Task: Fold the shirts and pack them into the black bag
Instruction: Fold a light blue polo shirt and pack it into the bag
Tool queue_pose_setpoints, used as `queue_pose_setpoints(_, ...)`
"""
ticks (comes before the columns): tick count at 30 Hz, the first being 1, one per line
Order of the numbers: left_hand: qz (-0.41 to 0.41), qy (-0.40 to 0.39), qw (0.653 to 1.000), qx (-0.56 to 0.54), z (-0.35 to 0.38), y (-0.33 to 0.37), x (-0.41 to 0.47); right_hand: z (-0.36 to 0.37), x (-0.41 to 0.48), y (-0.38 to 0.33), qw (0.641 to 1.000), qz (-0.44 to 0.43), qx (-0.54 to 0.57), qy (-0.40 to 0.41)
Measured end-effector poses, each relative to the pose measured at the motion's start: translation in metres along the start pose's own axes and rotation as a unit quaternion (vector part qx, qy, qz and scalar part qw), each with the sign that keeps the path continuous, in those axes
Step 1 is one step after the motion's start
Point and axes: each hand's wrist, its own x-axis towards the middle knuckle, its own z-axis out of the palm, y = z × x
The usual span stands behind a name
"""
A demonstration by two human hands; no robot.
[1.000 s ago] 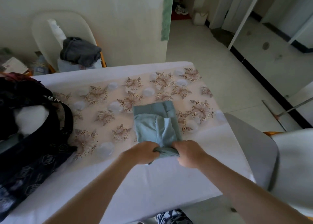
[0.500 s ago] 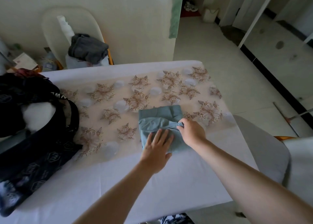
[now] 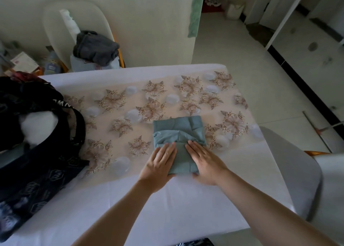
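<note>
Palms down on cloth is what the head view shows of me: my left hand (image 3: 161, 164) lies flat on the near left part of the folded blue-green shirt (image 3: 178, 132), fingers straight and close together, pressing on it and gripping nothing. My right hand (image 3: 204, 162) lies the same way on the near right part, fingers stretched out toward the far edge and the heel of the hand over the shirt's near right corner. A strip of the fabric shows between the two hands. The shirt is a compact rectangle with layered folds across its far half. It sits on the table (image 3: 167, 208) on the near edge of the floral cloth (image 3: 130, 104), a little right of centre. The black bag (image 3: 42, 171) stands on the table's left side, well apart from the shirt, its mouth open and a white bundle (image 3: 37, 126) showing inside. Beyond the far edge of the table a white chair (image 3: 55, 22) stands against the wall with a grey garment (image 3: 95, 48) heaped on its seat. A grey chair (image 3: 290, 171) stands just beside the table on my right.
</note>
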Motion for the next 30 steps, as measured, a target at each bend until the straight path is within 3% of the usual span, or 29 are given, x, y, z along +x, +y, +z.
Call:
queue_pose_setpoints(3,0.031,0.006,0.999,-0.023,0.001,0.001,-0.003,-0.005,0.005,-0.004,0.999,0.021,0.044,0.001)
queue_pose_setpoints(7,-0.101,-0.109,0.985,-0.083,-0.01,-0.001,0.009,-0.015,0.01,-0.006,0.995,0.04,0.087,-0.023)
queue_pose_setpoints(10,-0.137,-0.151,0.97,-0.135,-0.032,-0.007,0.022,-0.029,0.008,-0.004,0.985,0.067,0.16,-0.024)
queue_pose_setpoints(13,-0.185,-0.203,0.948,-0.158,-0.068,-0.022,0.041,-0.055,0.007,0.003,0.969,0.103,0.219,0.042)
queue_pose_setpoints(17,-0.233,-0.276,0.893,-0.269,-0.085,-0.052,0.053,-0.082,0.015,0.016,0.938,0.141,0.313,0.044)
queue_pose_setpoints(20,-0.306,-0.21,0.876,-0.307,-0.077,-0.069,0.062,-0.086,0.027,0.023,0.918,0.172,0.35,0.073)
queue_pose_setpoints(24,-0.35,-0.054,0.925,-0.136,-0.067,-0.06,0.069,-0.069,0.053,0.031,0.935,0.156,0.271,0.168)
queue_pose_setpoints(27,-0.208,0.089,0.972,-0.064,-0.056,-0.03,0.073,-0.058,0.069,0.03,0.965,0.13,0.131,0.185)
queue_pose_setpoints(29,-0.114,0.085,0.988,-0.055,-0.041,-0.016,0.078,-0.056,0.077,0.023,0.973,0.107,0.046,0.201)
queue_pose_setpoints(30,-0.111,0.039,0.99,-0.07,-0.033,-0.012,0.079,-0.055,0.081,0.019,0.977,0.08,0.028,0.198)
